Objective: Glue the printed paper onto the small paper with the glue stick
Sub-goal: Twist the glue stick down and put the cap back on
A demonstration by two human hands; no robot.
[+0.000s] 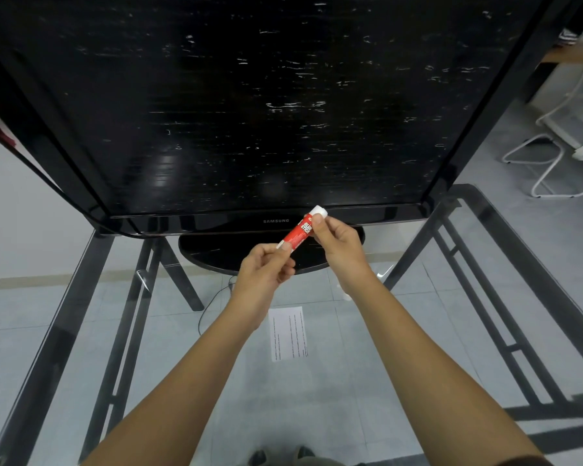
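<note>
a: while both arms reach out over the clear glass-topped bench (485,230) with its dark metal frame, where does the red glue stick with white ends (300,230) sit?

b: it is held up in the air between the two hands, tilted, its white cap end pointing up and to the right in front of the lower edge of the big black flat-screen monitor (249,112).

a: and the fingers?

b: the left hand (266,274) has its fingers pinched on the lower white end of the stick. the right hand (337,243) has its fingers closed around the upper part, just under the white cap. both are grasping the same stick.

a: the paper?

b: a white rectangular printed paper with lines of small text (288,332) lies flat on the glass, nearer the person than the hands and between the two forearms. nothing touches it. the text is too small to read.

a: a second, smaller paper?

b: it cannot be told apart here.
</note>
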